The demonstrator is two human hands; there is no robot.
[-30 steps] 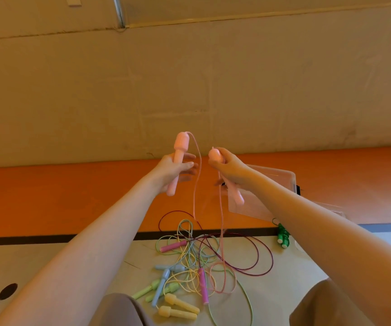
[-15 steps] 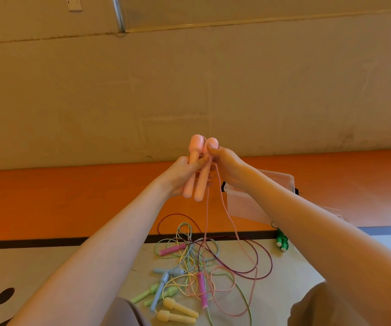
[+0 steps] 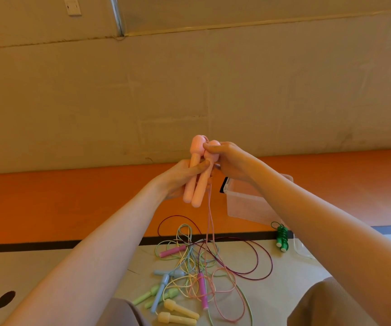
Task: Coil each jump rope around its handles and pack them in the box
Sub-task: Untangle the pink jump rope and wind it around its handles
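the left hand holds two pale pink plastic jump-rope handles side by side and upright, its fingers curled round their shafts with the thumb pressed across the front; the right hand pinches the bulbous top of the nearer handle, fingers clamped on it; the thin pale pink cord hangs from the handles down to the floor, where it loops among a loose tangle of ropes in yellow, green, blue and dark purple; in that tangle lie magenta handles, light blue handles, pale green handles and pale yellow handles; a clear plastic box stands on the orange strip of floor, partly hidden behind the right forearm; a coiled green jump rope lies on the floor just beside the box.
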